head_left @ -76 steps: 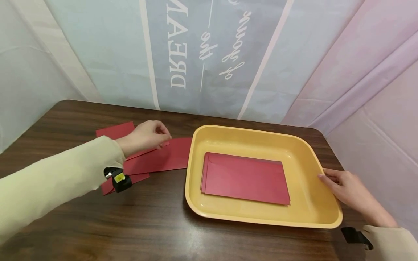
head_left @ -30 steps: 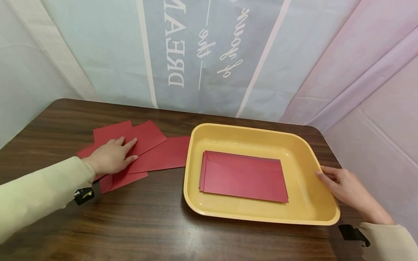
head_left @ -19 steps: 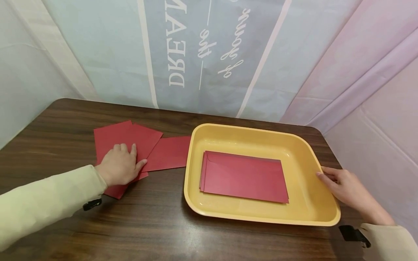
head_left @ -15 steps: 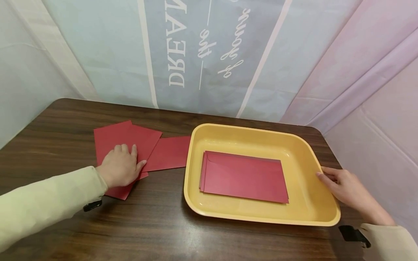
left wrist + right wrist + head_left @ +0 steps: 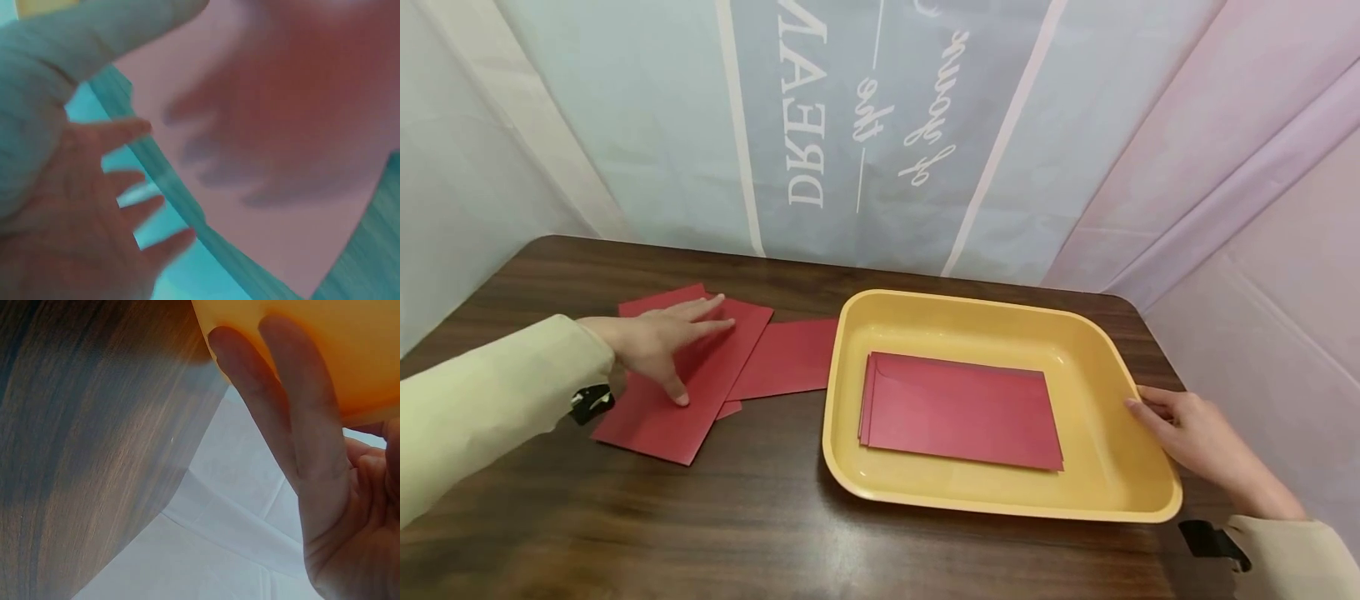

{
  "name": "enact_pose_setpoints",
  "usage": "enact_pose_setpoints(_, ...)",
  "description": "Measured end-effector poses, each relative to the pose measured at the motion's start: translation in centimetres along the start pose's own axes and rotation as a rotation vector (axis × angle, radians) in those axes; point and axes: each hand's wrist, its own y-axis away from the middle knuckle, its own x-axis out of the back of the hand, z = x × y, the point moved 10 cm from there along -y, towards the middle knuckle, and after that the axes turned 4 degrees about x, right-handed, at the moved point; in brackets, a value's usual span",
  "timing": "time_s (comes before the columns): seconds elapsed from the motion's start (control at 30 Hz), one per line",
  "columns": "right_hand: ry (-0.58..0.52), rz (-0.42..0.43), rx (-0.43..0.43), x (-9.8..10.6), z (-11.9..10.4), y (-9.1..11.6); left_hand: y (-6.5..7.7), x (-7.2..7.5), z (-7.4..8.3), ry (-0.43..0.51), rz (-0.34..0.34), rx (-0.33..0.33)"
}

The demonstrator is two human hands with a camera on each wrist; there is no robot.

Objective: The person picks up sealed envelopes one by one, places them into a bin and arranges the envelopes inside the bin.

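Note:
My left hand [image 5: 658,342] is over a red envelope [image 5: 662,429], its fingers straight and spread wide. In the left wrist view the palm of the left hand [image 5: 69,219] faces the red envelope [image 5: 275,231], with a blurred shadow on the paper. Partly beneath lie other red envelopes; one envelope [image 5: 790,358] reaches right to the tray's side. With thumb and fingers my right hand [image 5: 1206,446] pinches the right rim of a yellow tray [image 5: 1097,400]. In the right wrist view, two fingers [image 5: 312,425] lie along the tray's outer wall. Inside the tray is a small stack of red envelopes [image 5: 962,412].
A dark wood-grain table [image 5: 760,517] bears everything. Behind it hangs a pale cloth backdrop [image 5: 880,125] with mirrored lettering, and more cloth [image 5: 1285,250] closes off the right side. Each wrist wears a black strap [image 5: 593,402].
My left hand has gone from the tray side to the left envelopes, where the top one has been turned and shifted toward me. Its fingers have since spread apart. My right hand keeps its hold.

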Motion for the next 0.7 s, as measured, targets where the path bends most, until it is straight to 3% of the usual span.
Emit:
enact_pose_setpoints(0.13, -0.003, -0.004, -0.001, -0.2, 0.0, 0.0, -0.2, -1.4, -0.2, 0.066, -0.088, -0.033)
enact_pose_setpoints(0.27, -0.001, 0.009, 0.014, -0.2, -0.1, 0.1, -0.2, -2.2, -0.3, 0.087, -0.118, -0.02)
enact_pose_setpoints(0.7, -0.003, 0.0, 0.001, 0.0, 0.0, 0.1, 1.3, -2.7, -0.2, -0.119, -0.021, 0.147)
